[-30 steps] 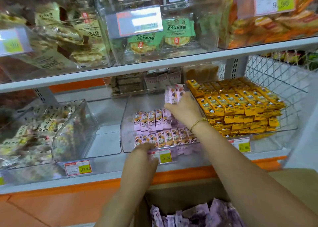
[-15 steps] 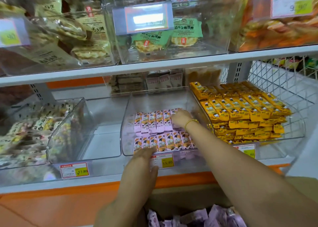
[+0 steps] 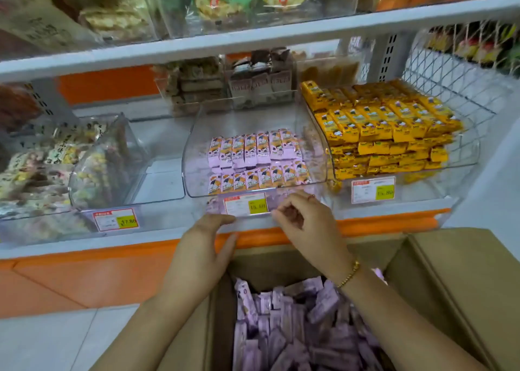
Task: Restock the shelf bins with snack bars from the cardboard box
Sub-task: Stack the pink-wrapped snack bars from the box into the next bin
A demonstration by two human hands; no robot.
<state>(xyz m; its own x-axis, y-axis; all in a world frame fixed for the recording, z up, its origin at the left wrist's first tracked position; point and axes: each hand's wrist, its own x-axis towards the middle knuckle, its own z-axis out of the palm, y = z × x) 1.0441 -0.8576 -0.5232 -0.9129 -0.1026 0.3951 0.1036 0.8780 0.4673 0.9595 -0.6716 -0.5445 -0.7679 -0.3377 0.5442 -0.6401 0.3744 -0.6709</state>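
**At the lower shelf: both hands by the front of the purple-bar bin**

On the shelf's [image 3: 84, 244] left end, a mixed-snack bin [image 3: 98, 168] of clear plastic stands behind a 7.80 price tag [image 3: 116, 220]. The left hand [image 3: 202, 255] reaches up from below. Its fingers [image 3: 222, 219] are straight and pressed together, their tips touching the lower front edge of the middle bin [image 3: 197, 134], with the thumb spread apart over the orange strip [image 3: 365, 227]. In that bin the purple snack bars [image 3: 253, 151] lie in two neat rows toward the front, and the rear floor is bare. A 15.80 price tag [image 3: 244, 204] hangs on its front, between the two hands. The right hand [image 3: 306, 224], with a gold bracelet [image 3: 349, 275] at the wrist, hovers just right of the tag. Its fingers [image 3: 284, 211] are loosely curled, and nothing shows in them. Further right, yellow snack bars [image 3: 388, 123] fill the neighbouring bin in tight stacks. Below the shelf, under both forearms, the cardboard box [image 3: 450, 272] stands open, with loose purple bars [image 3: 295, 328] heaped inside.
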